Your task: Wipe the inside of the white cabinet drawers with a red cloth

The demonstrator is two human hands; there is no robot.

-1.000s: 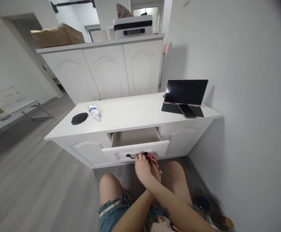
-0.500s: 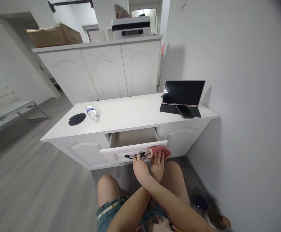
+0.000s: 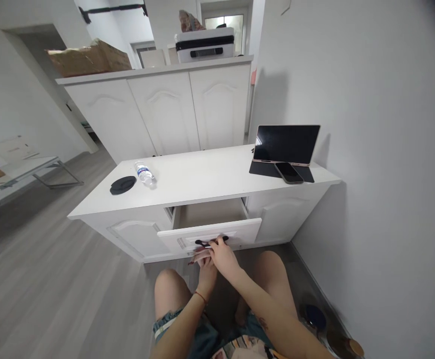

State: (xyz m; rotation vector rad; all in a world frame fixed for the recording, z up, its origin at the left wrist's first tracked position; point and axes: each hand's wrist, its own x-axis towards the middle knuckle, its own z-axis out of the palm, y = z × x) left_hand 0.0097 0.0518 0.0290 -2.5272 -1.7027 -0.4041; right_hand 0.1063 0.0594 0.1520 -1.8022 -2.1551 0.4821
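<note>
I sit on the floor facing a low white cabinet [image 3: 202, 178] whose middle drawer [image 3: 247, 230] is pulled partly out. My right hand [image 3: 222, 254] reaches from the right, its fingers curled on the drawer's black handle [image 3: 201, 243]. Just below and left of it, my left hand [image 3: 205, 268], with a red string at the wrist, presses a pink cloth [image 3: 194, 259] against the lower edge of the drawer front. Most of the cloth is hidden behind the hands. What shows of the drawer's inside is bare.
On the cabinet top lie a water bottle [image 3: 144, 173], a black round lid [image 3: 122, 184], a propped tablet [image 3: 286, 143] and a phone [image 3: 289, 172]. A taller white cabinet [image 3: 165, 114] stands behind. The wall is close on the right, with jars [image 3: 314, 316] on the floor.
My left hand has carried the pink cloth from the drawer front's right top edge down and left, under the handle. My arms are no longer crossed. The right hand stays at the handle.
</note>
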